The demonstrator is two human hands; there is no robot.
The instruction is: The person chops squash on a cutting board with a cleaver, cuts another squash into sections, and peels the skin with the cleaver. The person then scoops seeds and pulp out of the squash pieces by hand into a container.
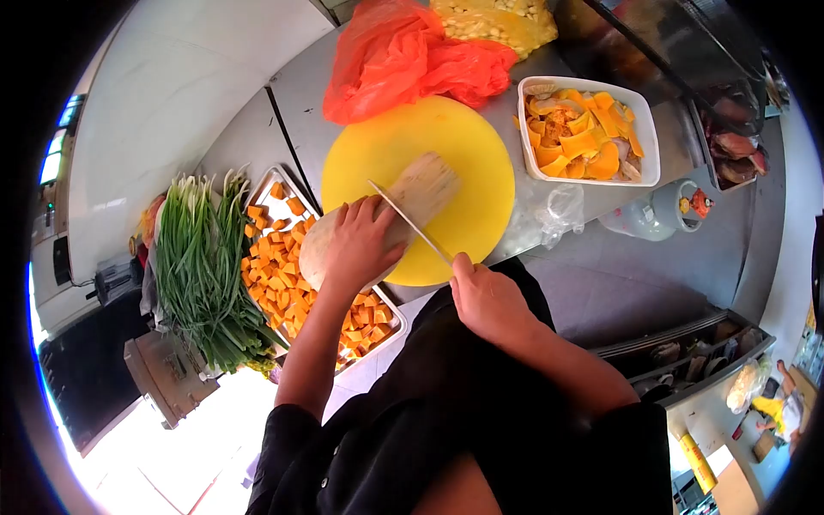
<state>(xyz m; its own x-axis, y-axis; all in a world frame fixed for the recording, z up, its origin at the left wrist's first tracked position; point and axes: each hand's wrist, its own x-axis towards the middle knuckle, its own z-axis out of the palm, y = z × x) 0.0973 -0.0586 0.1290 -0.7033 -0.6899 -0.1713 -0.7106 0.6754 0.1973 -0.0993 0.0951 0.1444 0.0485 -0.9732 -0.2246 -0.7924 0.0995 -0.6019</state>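
On the round yellow cutting board lies a long pale butternut squash, its wide end reaching past the board's left edge over the tray. My left hand presses on top and grips it, fingers bent toward the blade. My right hand is closed round the handle of a kitchen knife. The blade crosses the squash just right of my left fingers; how deep it sits I cannot tell. A metal tray of orange squash cubes stands left of the board, partly under my left arm.
A white tub of orange peelings sits at the back right. Behind the board lie a red plastic bag and a yellow bag. Clear plastic lies right of the board. Spring onions are heaped left of the tray.
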